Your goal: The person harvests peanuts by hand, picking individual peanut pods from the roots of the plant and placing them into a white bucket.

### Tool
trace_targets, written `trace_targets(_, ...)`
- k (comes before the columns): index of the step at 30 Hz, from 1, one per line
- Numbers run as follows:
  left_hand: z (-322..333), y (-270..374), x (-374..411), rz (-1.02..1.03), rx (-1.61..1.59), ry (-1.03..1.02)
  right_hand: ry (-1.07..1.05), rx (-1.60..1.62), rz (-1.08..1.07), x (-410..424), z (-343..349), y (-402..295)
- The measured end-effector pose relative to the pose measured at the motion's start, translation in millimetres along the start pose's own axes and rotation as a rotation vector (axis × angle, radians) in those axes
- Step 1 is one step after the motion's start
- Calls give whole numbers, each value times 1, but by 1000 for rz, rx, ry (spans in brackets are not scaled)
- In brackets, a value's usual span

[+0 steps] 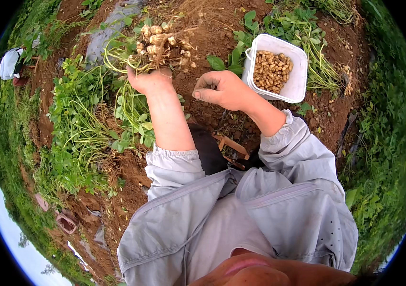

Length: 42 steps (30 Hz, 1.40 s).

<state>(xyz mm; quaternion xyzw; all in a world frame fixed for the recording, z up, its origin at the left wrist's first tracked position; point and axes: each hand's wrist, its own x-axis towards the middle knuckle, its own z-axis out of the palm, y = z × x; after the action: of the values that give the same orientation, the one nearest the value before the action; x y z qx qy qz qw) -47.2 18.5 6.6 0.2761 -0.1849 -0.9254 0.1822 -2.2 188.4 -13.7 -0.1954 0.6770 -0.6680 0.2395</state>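
Observation:
My left hand [151, 79] is closed around the stems of an uprooted peanut plant [135, 63]. Its roots, hung with several pale, soil-stained peanut pods [158, 38], point away from me above the bare soil. To the right of the plant, my right hand [220, 89] is apart from the pods. Its fingers are curled, with the thumb close to the index finger; whether anything small lies between them is hidden. Beyond my right wrist stands a white plastic bucket [297, 64], tilted in view and partly filled with loose peanuts [272, 71].
Pulled peanut plants [88, 118] lie heaped on my left, and more [319, 53] lie past the bucket. A wooden stool [233, 146] shows by my legs. Grey plastic film [108, 34] covers some soil. Another person [11, 64] bends far left, and a sack [67, 221] sits behind left.

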Motion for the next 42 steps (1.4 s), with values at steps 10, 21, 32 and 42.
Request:
trace_targets(10,-9,-8,-6,-41,100,-89,93,964,288,19,18,15)
trace_targets(21,2,-9,-14,-33,96,-11,62,961,165,25,17,20)
trace_targets(32,-5,-12,-8,-10,125,-71,-39,801,231,8,6,0)
trace_targets(42,-4,-36,-6,50,148,-39,-39,592,148,-21,-16,-9)
